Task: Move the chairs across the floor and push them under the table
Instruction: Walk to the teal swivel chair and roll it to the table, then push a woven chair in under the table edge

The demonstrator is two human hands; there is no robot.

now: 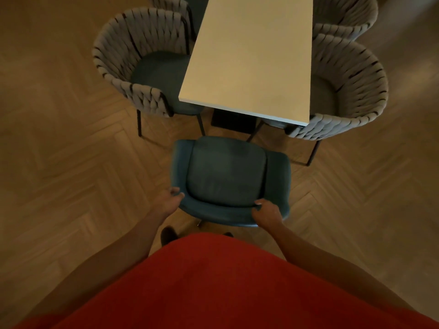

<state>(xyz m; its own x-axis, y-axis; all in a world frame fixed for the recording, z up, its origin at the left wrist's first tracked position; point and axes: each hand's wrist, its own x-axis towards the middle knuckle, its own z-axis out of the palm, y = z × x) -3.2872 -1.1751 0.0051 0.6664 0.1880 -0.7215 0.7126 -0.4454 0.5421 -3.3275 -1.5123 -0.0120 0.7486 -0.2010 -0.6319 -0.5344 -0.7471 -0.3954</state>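
A teal upholstered chair [228, 172] stands on the floor just short of the near end of a long pale table [251, 55], its seat facing the table. My left hand [169, 200] grips the left corner of its backrest. My right hand [266, 213] grips the backrest's right side, fingers curled over the top edge. The chair's front edge is close to the table's dark pedestal base [232, 121].
Grey woven-back chairs sit tucked along both long sides: one at the left [133, 62], one at the right [351, 91], more behind them. Their thin dark legs [313, 150] flank the teal chair. Herringbone wood floor [71, 162] spreads all around.
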